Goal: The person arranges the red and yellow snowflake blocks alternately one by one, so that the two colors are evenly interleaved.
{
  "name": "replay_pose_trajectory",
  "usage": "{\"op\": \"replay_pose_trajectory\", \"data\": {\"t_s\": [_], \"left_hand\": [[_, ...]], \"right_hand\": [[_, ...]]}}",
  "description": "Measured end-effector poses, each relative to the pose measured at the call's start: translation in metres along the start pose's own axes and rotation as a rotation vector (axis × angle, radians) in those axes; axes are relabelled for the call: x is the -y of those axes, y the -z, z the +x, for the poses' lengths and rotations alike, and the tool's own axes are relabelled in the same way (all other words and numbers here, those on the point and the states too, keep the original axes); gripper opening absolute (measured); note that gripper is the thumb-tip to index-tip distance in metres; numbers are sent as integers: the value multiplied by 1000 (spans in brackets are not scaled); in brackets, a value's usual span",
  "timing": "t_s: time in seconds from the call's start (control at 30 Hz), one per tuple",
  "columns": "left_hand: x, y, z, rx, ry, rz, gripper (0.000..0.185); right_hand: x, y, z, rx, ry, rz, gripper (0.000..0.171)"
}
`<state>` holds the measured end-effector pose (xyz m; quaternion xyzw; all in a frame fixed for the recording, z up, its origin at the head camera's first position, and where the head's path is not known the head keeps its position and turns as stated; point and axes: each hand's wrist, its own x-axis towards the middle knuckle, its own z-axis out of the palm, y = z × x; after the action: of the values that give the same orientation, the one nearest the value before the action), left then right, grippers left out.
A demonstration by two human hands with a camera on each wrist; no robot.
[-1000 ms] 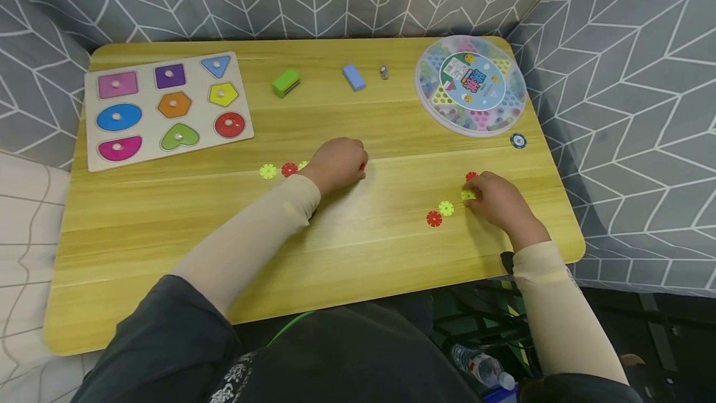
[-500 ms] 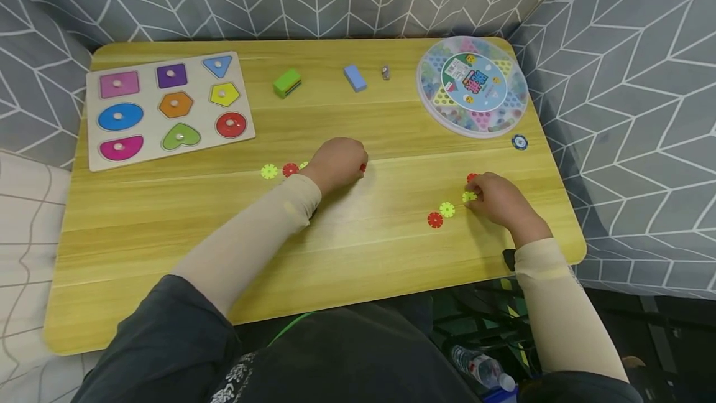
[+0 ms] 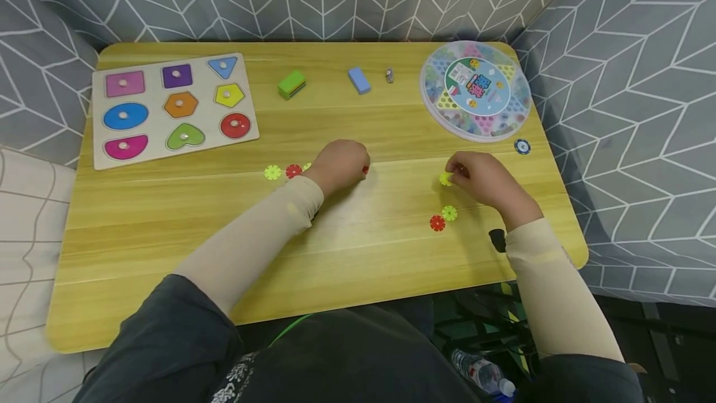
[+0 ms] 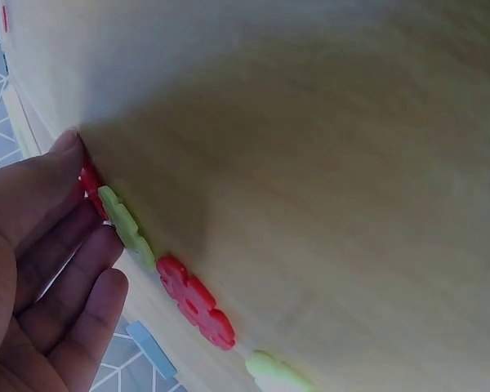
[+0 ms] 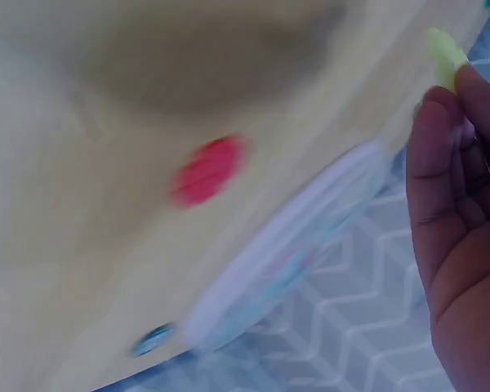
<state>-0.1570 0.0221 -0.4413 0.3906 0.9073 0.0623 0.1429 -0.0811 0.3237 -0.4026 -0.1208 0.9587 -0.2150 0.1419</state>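
On the table lies a row of notched plastic discs, with a yellow-green disc [image 3: 272, 172] at its left end and a red disc [image 3: 293, 171] beside it. My left hand [image 3: 341, 165] rests at the row's right end, thumb and fingers pinching another red disc [image 4: 90, 184] next to a yellow-green one [image 4: 126, 227]. My right hand [image 3: 485, 180] pinches a lifted yellow-green disc [image 3: 445, 178] between thumb and forefinger. Nearer me lie a yellow-green disc [image 3: 449, 213] and a red disc [image 3: 437, 223]. Another red disc [image 5: 208, 171], hidden in the head view, lies below the right hand.
A shape puzzle board [image 3: 209, 133] is at the table's back left. Behind the hands are a green block [image 3: 291, 84], a blue block [image 3: 359, 80] and a small grey item [image 3: 389, 76]. A round game box [image 3: 477, 89] and a blue-white round piece [image 3: 522, 146] are at right.
My right hand has picked up a yellow-green disc and carried it left and away from me. My left hand stays at the row. The head view has shifted slightly.
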Motion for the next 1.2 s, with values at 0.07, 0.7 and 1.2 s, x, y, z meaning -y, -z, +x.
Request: {"op": "replay_pose_trajectory", "data": {"t_s": [0.07, 0.7, 1.2], "left_hand": [[-1, 0, 0, -1, 1, 3, 12], [-4, 2, -3, -22, 31, 5, 14], [-2, -1, -2, -59, 21, 34, 15]], "right_hand": [[14, 1, 15, -2, 31, 3, 9], [78, -35, 96, 179, 104, -27, 16], [83, -50, 106, 142, 104, -110, 19]]}}
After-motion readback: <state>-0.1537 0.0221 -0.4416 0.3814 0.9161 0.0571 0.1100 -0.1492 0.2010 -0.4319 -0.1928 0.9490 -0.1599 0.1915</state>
